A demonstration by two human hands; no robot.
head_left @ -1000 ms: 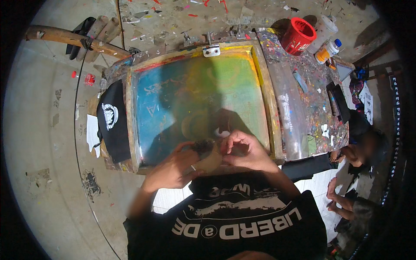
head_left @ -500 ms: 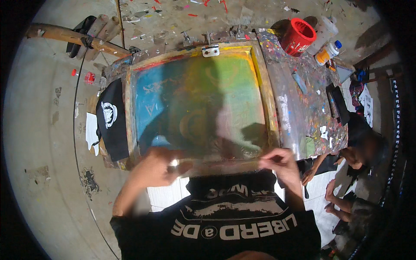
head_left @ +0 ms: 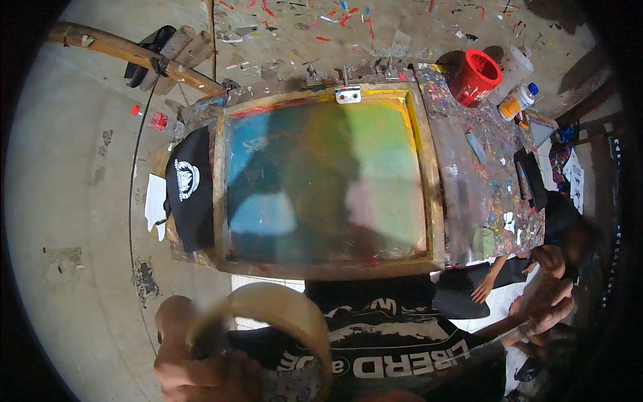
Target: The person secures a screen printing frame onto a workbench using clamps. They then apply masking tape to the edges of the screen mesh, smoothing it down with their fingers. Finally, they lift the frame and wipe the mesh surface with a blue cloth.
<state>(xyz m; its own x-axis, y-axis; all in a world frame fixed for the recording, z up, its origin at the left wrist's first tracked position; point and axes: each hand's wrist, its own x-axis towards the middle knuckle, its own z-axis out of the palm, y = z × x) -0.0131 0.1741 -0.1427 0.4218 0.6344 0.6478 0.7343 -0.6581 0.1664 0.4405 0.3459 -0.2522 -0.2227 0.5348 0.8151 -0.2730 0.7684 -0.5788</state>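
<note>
My left hand (head_left: 201, 358) grips a large roll of clear, yellowish adhesive tape (head_left: 318, 328), raised close to the camera at the lower left. A see-through strip seems to stretch from the roll towards my right hand (head_left: 548, 295), out at the lower right with its fingers closed, apparently on the tape's end; the exact grip is hard to make out. Beyond my hands lies a wooden-framed printing screen (head_left: 328, 270), its mesh stained blue, green and yellow. Neither hand touches it. A metal hinge clamp (head_left: 348, 96) holds its far edge.
A paint-spotted table (head_left: 495, 201) carries a red bucket (head_left: 477, 80) and a blue-capped bottle (head_left: 519, 100). Black printed fabric (head_left: 191, 191) lies left of the screen. A co-worker's hand (head_left: 483, 288) rests on black cloth at the right. A wooden beam (head_left: 127, 53) crosses the upper left.
Both hands have left the screen's near edge. My left hand came back and up with the tape roll; my right hand swung far right. The whole view has shifted slightly.
</note>
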